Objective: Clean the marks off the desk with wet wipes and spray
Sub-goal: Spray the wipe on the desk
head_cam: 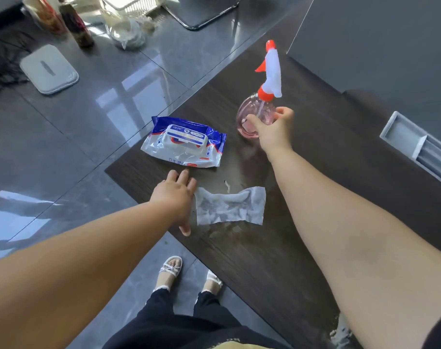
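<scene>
Your right grip (pixel 272 128) is curled round the pink spray bottle (pixel 253 114), which stands on the table (pixel 290 248) right of centre. Your left grip (pixel 175 195) is spread open, holding nothing, beside the left edge of the soiled wet wipe (pixel 230 206) at mid-frame. The wipes pack (pixel 186 143) lies just above.

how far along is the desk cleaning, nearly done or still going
Done: one wipe is out of the pack, spread on the desk and already grey with dirt; the wood round it looks wet. In hand: the right hand grips the spray bottle; the left hand lies open beside the wipe. Left: a pale streak above the wipe.
</scene>
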Available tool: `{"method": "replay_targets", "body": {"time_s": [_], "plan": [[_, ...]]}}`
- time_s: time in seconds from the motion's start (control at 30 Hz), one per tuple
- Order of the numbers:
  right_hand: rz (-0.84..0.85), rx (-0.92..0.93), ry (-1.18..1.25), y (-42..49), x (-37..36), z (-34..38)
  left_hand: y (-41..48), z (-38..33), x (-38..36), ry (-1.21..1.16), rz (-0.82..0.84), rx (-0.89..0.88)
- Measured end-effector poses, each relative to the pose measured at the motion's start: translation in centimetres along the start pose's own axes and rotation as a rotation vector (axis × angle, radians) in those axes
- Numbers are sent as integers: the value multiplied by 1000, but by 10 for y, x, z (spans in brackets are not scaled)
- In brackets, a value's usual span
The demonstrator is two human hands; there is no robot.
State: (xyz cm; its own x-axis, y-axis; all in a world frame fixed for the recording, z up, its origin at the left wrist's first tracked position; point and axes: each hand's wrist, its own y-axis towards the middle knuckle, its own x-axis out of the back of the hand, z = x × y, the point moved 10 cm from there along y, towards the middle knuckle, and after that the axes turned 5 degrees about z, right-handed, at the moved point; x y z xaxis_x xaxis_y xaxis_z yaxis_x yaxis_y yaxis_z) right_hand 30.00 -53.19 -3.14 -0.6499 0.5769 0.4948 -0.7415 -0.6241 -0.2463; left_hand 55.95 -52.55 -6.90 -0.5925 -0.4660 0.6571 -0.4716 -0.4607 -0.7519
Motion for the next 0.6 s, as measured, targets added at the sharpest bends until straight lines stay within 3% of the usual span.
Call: {"method": "replay_targets", "body": {"time_s": [0.2,0.43,0.6], "plan": [[81,4,32,-8,-9,3,1,1,0,7,-6,2],[-4,-52,-560,-101,23,-57,1,3,0,3,-37,2],[28,-225,-750,-132,28,-86,2,3,-1,-7,-46,-10]]}}
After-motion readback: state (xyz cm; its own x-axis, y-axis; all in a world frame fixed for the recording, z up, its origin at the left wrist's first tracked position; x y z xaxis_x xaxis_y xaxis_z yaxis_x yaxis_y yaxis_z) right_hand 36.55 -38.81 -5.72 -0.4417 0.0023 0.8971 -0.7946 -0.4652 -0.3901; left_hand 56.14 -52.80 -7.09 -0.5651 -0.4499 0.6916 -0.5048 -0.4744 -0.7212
